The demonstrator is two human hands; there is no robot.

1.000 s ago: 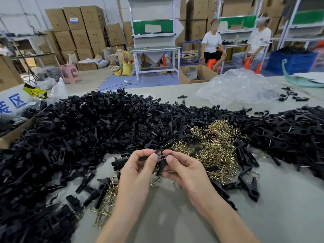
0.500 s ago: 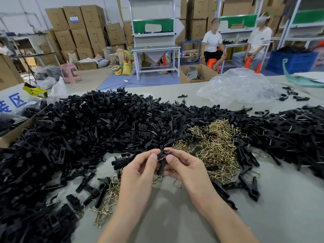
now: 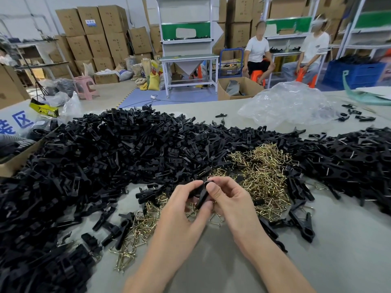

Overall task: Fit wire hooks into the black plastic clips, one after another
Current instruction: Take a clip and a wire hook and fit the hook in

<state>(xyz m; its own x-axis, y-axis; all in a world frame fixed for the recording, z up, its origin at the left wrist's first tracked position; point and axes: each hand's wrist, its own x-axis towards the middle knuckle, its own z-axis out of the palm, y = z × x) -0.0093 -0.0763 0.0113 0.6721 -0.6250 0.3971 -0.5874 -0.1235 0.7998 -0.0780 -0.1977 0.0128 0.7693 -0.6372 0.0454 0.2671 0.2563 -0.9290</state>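
At the far left a large heap of loose black clips [image 3: 95,166] is spread over the counter [image 3: 338,261], and a small scatter of wire hooks [image 3: 135,235] is seen at its near edge. Just right of that, the left hand [image 3: 182,212] is closed in a pinch on one held clip [image 3: 202,195], thumb at the far end and a fingertip under the near end. The clip's long axis is set steeply, from far-right down to near-left, between the two hands. The right hand [image 3: 232,199] is curled round the same clip from the right, its thumb pressed on the far end; whether a hook is already seated there cannot be told. The main hook pile [image 3: 262,172] lies just beyond and right of the right hand, so that hand is judged the nearer for the coming pick. Farther right, clips with wire showing [image 3: 349,157] are heaped. Compared with a second ago, the thumbs are drawn closer together and the clip is turned more upright.
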